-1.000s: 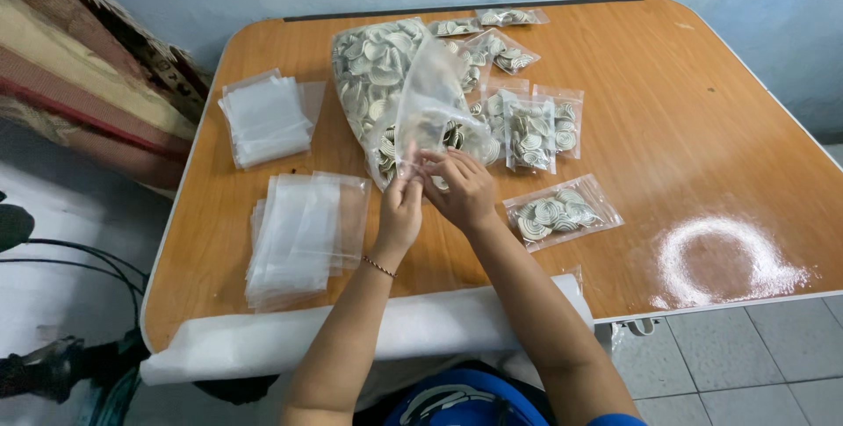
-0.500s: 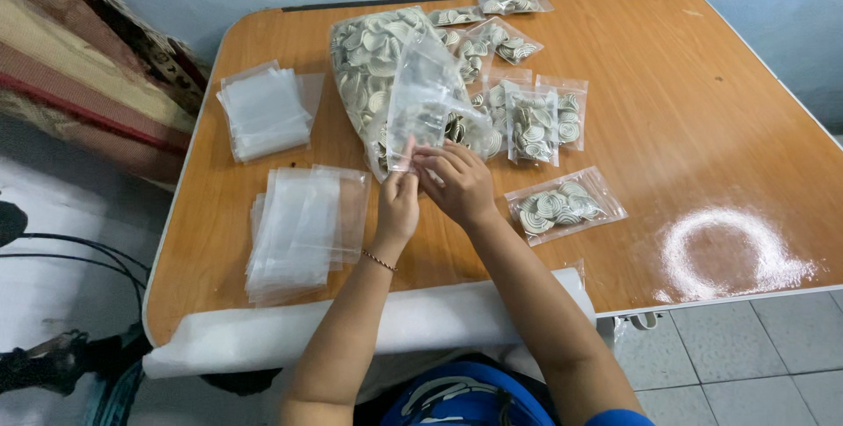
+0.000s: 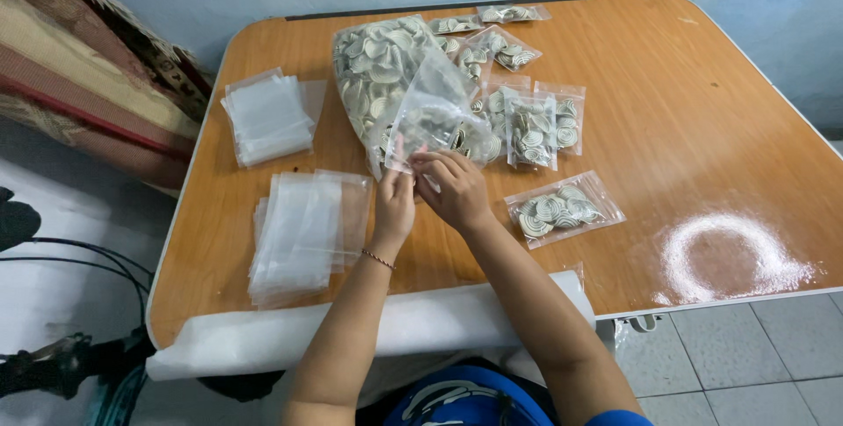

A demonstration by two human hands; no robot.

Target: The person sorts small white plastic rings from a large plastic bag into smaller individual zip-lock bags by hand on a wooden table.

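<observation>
Holding small clear bag [image 3: 430, 123] open | left hand [image 3: 394, 206] and right hand [image 3: 452, 187] pinch its mouth | big bag [image 3: 378, 70] of pale discs behind | next seems filling: keep mouth wide.

Orange wooden table [image 3: 702, 127], rounded corners. On it: big bag of discs [image 3: 373, 66], filled packets [image 3: 536, 127] around centre, one more [image 3: 562, 208] nearer, two stacks of empty bags [image 3: 268, 114] [image 3: 303, 233] left, white ring mark [image 3: 729, 255] right.
</observation>
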